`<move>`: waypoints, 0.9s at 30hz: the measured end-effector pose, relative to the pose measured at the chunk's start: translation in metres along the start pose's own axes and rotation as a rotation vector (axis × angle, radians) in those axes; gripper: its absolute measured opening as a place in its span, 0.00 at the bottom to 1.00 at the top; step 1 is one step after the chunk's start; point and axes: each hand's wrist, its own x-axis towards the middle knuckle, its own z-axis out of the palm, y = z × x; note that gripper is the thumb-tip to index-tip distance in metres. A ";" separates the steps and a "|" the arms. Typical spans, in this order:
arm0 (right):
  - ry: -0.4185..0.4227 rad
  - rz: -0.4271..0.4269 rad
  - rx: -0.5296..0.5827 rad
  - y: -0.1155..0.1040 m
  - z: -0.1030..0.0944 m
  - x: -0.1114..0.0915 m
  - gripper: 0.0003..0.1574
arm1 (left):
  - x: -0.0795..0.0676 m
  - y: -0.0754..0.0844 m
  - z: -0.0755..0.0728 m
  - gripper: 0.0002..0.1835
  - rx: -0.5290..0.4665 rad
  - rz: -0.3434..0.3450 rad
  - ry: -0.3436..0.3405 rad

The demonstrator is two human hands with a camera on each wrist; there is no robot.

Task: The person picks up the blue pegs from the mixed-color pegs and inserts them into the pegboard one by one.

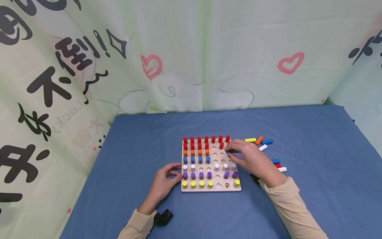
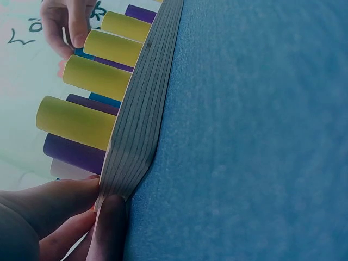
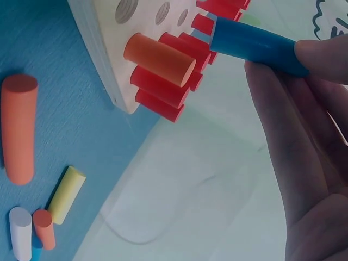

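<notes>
A wooden pegboard [image 1: 209, 190] lies on the cloth, bearing rows of red, orange, blue, white, purple and yellow pegs. Several holes in its right half show no peg. My left hand [image 1: 164, 182] holds the board's left edge near the front corner; in the left wrist view its fingertips pinch the layered wooden edge [image 2: 133, 125]. Above the board's right side, my right hand [image 1: 253, 157] pinches a blue peg [image 3: 253, 46] between thumb and fingers. That peg is tilted, and the head view mostly hides it behind the fingers.
Right of the board lie loose pegs: yellow [image 1: 250, 140], orange [image 1: 259, 140], blue [image 1: 267, 141] and white [image 1: 263, 147]. Closer to the right forearm are another blue peg [image 1: 276, 161], a red peg [image 1: 277, 165] and a white one [image 1: 282, 169]. A printed curtain [image 1: 238, 83] hangs behind the blue tablecloth [image 1: 143, 139].
</notes>
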 end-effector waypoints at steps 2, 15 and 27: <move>0.000 -0.007 0.007 0.000 0.001 0.001 0.14 | 0.000 0.000 0.000 0.21 0.000 -0.002 0.000; -0.006 -0.016 -0.014 -0.005 0.006 0.006 0.15 | 0.000 0.000 0.000 0.21 0.001 -0.013 0.002; -0.045 -0.017 0.001 -0.006 0.011 0.011 0.13 | 0.000 0.001 0.000 0.21 -0.006 -0.011 0.000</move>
